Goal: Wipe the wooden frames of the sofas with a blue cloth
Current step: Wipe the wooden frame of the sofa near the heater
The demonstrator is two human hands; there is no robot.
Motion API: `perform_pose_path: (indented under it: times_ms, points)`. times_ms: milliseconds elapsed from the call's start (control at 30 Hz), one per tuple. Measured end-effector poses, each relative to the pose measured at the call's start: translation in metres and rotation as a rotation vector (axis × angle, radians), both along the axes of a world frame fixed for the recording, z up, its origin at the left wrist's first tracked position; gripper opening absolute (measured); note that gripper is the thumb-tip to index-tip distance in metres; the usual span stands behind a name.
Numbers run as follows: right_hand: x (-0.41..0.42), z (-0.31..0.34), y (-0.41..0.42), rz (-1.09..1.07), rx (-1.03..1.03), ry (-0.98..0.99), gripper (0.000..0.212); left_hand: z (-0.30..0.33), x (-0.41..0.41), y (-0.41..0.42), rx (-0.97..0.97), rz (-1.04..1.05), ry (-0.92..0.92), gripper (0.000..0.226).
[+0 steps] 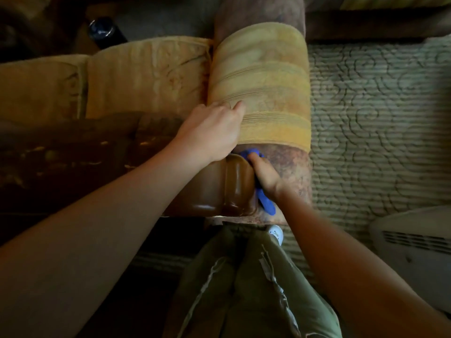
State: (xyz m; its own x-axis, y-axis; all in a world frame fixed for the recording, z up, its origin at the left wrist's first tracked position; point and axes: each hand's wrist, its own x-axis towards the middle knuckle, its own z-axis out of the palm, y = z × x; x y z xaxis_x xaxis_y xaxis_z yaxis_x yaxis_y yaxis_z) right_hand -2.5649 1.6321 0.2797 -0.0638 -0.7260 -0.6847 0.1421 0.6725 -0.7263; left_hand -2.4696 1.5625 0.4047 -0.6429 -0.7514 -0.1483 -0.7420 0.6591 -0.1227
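- Gripping the blue cloth (pixel 266 203), my right hand (pixel 264 178) presses it beside the glossy wooden frame (pixel 231 184).
- My left hand (pixel 214 130) rests loosely curled against the yellow towel (pixel 261 86) on the armrest, holding nothing.

A: Lighting? 
B: Dim, warm overall. Brightest on the yellow towel (pixel 258 81) and carpet (pixel 378 106), centre-right. 
A: Shadows? 
B: Left side and corners near black. Glossy glare on wooden frame (pixel 227 186). Soft blur throughout; wide-angle bending at edges.
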Motion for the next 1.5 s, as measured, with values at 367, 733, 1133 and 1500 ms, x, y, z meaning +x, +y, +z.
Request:
perform_pose_path:
  times_ms: [367, 733, 1133, 1500]
  points:
    - [-0.007, -0.008, -0.018, 0.215, -0.092, -0.004, 0.028, -0.002, 0.001, -0.004, 0.045, 0.031, -0.008, 0.023]
    - [-0.009, -0.013, 0.004, 0.122, 0.05, -0.098, 0.028, -0.003, 0.002, -0.005, 0.059, 0.054, -0.005, 0.025]
    - [0.006, 0.063, 0.023, -0.005, -0.234, 0.102, 0.036, 0.0, -0.002, -0.007, 0.163, 0.092, -0.022, 0.026]
    - [0.045, 0.082, 0.059, -0.19, -0.248, 0.214, 0.029, 0.008, -0.006, -0.002, 0.207, 0.09, 0.182, 0.033]
